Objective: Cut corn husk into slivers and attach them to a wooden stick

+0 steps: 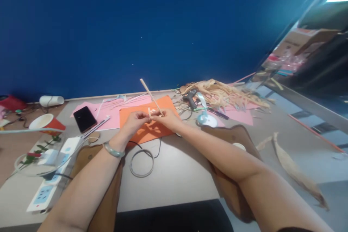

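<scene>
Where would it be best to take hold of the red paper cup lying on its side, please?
Grip the red paper cup across its red wall, near the middle, coming down from above. It lies tipped on its side with the white mouth turned left, so the rounded wall is uppermost and free. Pinching the thin rim would likely crush it.

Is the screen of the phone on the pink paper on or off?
Off, as far as it shows: the phone lies face up on the pink paper, and its screen is wholly black, with no glow.
</scene>
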Demonstrator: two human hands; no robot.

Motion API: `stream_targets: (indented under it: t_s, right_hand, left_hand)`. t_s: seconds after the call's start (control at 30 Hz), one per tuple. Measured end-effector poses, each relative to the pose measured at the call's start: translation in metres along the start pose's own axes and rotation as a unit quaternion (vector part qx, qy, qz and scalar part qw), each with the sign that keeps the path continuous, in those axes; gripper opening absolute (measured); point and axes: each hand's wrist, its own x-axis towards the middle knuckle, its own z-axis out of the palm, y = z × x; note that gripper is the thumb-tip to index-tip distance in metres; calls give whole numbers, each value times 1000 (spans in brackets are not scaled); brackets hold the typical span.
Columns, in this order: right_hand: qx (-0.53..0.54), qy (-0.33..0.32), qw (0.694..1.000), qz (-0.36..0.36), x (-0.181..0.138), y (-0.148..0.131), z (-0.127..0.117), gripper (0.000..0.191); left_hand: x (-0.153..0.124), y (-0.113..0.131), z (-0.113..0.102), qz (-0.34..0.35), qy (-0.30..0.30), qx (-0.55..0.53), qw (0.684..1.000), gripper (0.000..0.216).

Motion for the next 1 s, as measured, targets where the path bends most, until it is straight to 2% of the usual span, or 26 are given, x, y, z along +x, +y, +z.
stream_targets:
  t_s: [0.13, 0.27, 0.47, 0.63, 0.83, 1.0]
  right_hand:
    - [26, 19, 999, -22, -1, -1, 0, 23]
    - [41, 13, 999, -8, 1, -3, 0, 19]
    - [66, -15, 998, -15, 2, -6, -3, 15]
    - [96, -22, 995, -15, 1, -9, -5, 15]
    - [114, -8, 993, -11, 1, -10, -4, 19]
    - [160, -6, 987, -7, 3, -7, -4, 22]
  left_hand:
    - [0, -2, 0, 5, -8, 45, 999, 12]
    - [-2, 0, 0, 8, -10, 73, 997, 12]
    - [-5, 5, 1, 21, 25, 52, 998, 18]
    - [-6, 5, 3, 91, 42, 40, 994, 18]
    - [-10, 7, 10, 183, 70, 115, 974, 12]
    - [-11, 10, 13, 140, 19, 48, 989, 18]
